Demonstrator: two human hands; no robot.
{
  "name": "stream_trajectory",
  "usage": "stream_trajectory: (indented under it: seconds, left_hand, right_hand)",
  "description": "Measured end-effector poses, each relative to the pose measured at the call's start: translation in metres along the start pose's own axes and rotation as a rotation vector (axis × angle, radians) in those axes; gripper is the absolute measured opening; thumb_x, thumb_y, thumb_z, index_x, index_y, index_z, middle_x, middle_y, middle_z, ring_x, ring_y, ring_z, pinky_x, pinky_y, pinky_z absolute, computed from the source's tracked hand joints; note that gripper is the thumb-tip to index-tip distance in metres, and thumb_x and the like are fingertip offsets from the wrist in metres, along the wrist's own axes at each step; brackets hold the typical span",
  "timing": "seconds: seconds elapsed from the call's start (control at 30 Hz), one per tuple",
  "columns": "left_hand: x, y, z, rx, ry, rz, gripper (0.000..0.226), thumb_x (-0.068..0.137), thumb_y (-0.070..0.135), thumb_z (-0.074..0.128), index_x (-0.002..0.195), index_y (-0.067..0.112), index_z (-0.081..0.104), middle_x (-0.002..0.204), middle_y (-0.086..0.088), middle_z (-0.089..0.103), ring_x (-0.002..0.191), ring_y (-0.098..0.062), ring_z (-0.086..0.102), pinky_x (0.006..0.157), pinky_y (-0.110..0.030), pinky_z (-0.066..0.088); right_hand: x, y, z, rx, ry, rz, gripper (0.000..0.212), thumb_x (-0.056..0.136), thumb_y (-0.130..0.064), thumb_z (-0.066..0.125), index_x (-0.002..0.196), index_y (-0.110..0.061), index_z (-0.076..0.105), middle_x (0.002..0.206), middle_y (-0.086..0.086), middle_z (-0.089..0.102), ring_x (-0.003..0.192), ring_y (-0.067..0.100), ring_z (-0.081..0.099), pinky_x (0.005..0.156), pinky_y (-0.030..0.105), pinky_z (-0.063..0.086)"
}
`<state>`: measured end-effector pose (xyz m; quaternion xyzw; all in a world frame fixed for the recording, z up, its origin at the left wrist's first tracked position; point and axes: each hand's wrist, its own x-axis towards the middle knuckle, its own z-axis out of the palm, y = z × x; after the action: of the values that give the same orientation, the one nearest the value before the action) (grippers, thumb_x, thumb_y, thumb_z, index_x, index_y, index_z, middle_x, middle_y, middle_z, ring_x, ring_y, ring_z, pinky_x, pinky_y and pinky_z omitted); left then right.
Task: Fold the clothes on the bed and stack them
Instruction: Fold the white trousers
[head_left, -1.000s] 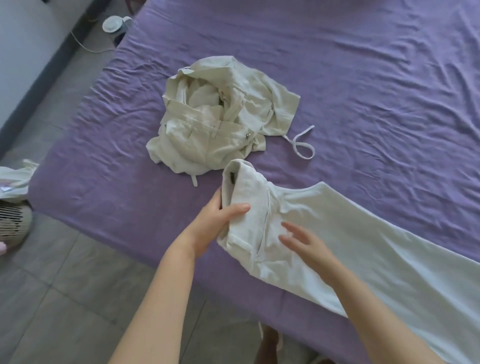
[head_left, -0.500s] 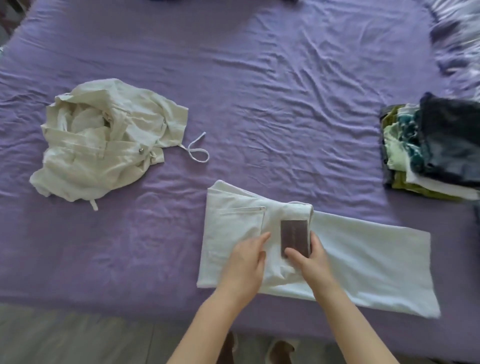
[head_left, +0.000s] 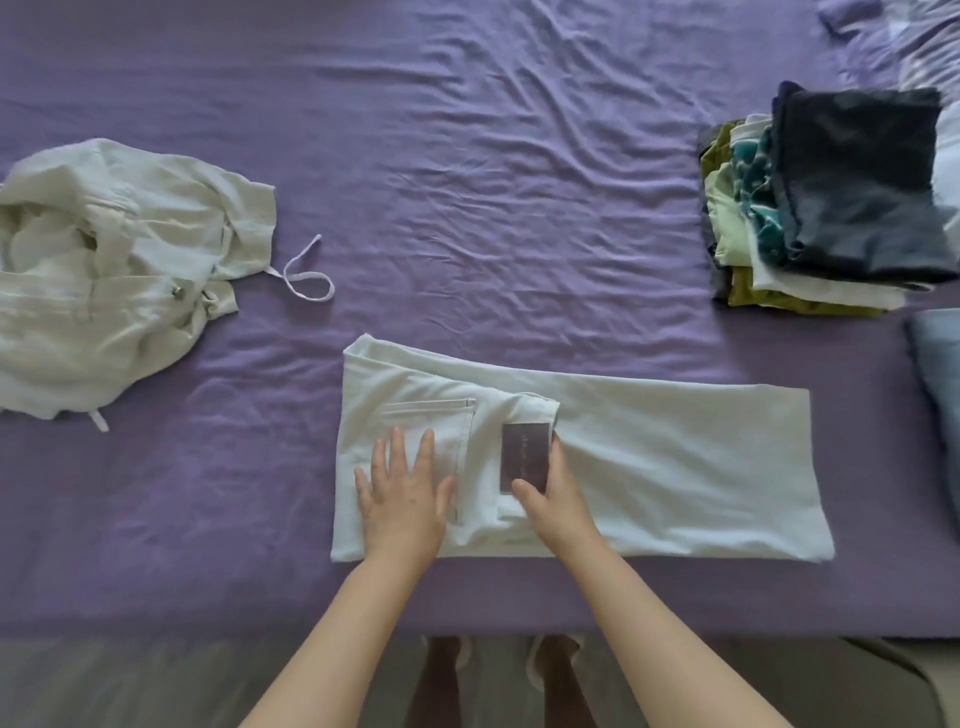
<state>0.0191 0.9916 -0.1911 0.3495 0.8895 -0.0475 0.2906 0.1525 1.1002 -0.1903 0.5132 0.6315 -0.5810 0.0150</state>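
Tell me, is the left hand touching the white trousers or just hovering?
Touching. The head view shows the left hand lying flat, fingers spread, on the back pocket area of the white trousers, with no gap or shadow beneath it.

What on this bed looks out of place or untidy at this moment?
The cream garment at the left lies crumpled and unfolded, its drawstring trailing onto the purple sheet. The folded stack at the right is slightly staggered. The white trousers lie flat under the left hand and right hand. Nothing looks spilled or damaged.
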Motion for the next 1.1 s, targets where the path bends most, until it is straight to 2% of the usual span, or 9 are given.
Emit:
stream_trajectory:
  seconds: [0.2,0.3,0.4,0.47,0.57,0.7,0.83,0.97,1.1]
  left_hand:
    - [0.005,-0.022,-0.003,0.03,-0.039,0.009,0.064,0.099,0.053,0.024,0.151,0.033,-0.007,0.159,-0.006,-0.017,0.146,-0.027,-0.015,0.118,-0.051,0.003]
    - [0.011,-0.026,0.007,0.076,-0.103,0.029,0.069,0.097,0.056,0.027,0.149,0.035,-0.014,0.157,-0.006,-0.026,0.144,-0.029,-0.022,0.116,-0.056,0.0]
    - [0.014,-0.029,0.019,0.13,-0.105,0.028,0.074,0.096,0.059,0.027,0.147,0.034,-0.022,0.155,-0.006,-0.03,0.143,-0.03,-0.025,0.114,-0.059,-0.003]
    - [0.016,-0.03,0.023,0.151,-0.08,0.032,0.076,0.095,0.061,0.026,0.146,0.034,-0.023,0.155,-0.007,-0.03,0.143,-0.031,-0.025,0.112,-0.06,-0.004]
    - [0.02,-0.035,0.021,0.133,-0.056,0.042,0.08,0.091,0.066,0.031,0.146,0.038,-0.021,0.155,-0.005,-0.031,0.142,-0.031,-0.028,0.111,-0.061,-0.004]
    - [0.029,-0.054,0.011,-0.262,0.003,-0.058,0.094,0.079,0.064,0.059,0.149,0.044,0.0,0.157,-0.003,-0.022,0.145,-0.028,-0.014,0.117,-0.052,0.009]
    - [0.042,-0.079,-0.015,-0.949,0.045,-0.309,0.092,0.084,0.038,0.07,0.153,0.022,0.012,0.15,-0.01,0.031,0.134,-0.026,0.035,0.11,-0.042,0.032]
    - [0.036,-0.091,-0.047,-1.469,-0.332,-0.323,0.046,0.091,0.052,0.052,0.124,0.021,0.062,0.119,-0.001,0.068,0.099,-0.013,0.068,0.077,-0.031,0.051]
    - [0.012,-0.07,-0.066,-1.523,-0.379,-0.103,0.053,0.086,0.064,0.044,0.116,0.026,0.065,0.103,0.009,0.072,0.087,-0.006,0.069,0.075,-0.025,0.051]
  right_hand:
    - [0.005,0.002,0.009,-0.118,0.081,-0.013,0.082,0.09,-0.009,0.056,0.153,-0.021,0.005,0.152,0.0,0.031,0.135,0.021,0.037,0.098,0.023,0.033]
    - [-0.003,0.005,0.012,-0.565,0.19,0.006,0.098,0.085,-0.022,0.065,0.151,-0.022,-0.007,0.159,0.012,0.009,0.141,0.032,0.024,0.107,0.041,0.031]
    - [-0.003,0.002,0.031,-0.817,0.265,-0.363,0.088,0.077,-0.032,0.076,0.148,-0.018,0.027,0.154,0.021,0.023,0.14,0.043,0.022,0.105,0.056,0.032]
    - [0.006,0.003,0.041,-0.867,0.213,-0.367,0.075,0.088,-0.043,0.06,0.149,-0.022,0.022,0.157,0.017,0.005,0.144,0.037,-0.001,0.111,0.058,0.017]
    - [0.028,0.019,0.046,-0.864,0.059,-0.068,0.073,0.092,-0.064,0.025,0.145,-0.039,-0.018,0.152,0.006,-0.032,0.14,0.023,-0.03,0.115,0.054,-0.006]
    - [0.047,0.029,0.046,-0.953,0.001,0.009,0.081,0.087,-0.071,0.024,0.13,-0.043,-0.038,0.152,0.01,-0.033,0.142,0.028,-0.027,0.111,0.057,-0.011]
    - [0.05,0.023,0.043,-0.959,-0.066,0.049,0.082,0.089,-0.069,0.027,0.134,-0.041,-0.035,0.15,0.011,-0.036,0.14,0.029,-0.03,0.11,0.059,-0.011]
    - [0.043,0.0,0.023,-0.889,-0.179,0.089,0.084,0.088,-0.064,0.041,0.145,-0.043,-0.017,0.154,0.009,-0.029,0.143,0.028,-0.024,0.113,0.058,-0.003]
    - [0.019,-0.045,0.016,-0.634,-0.013,0.01,0.065,0.093,-0.049,0.049,0.149,-0.029,0.024,0.16,0.008,-0.001,0.146,0.023,-0.008,0.116,0.044,0.003]
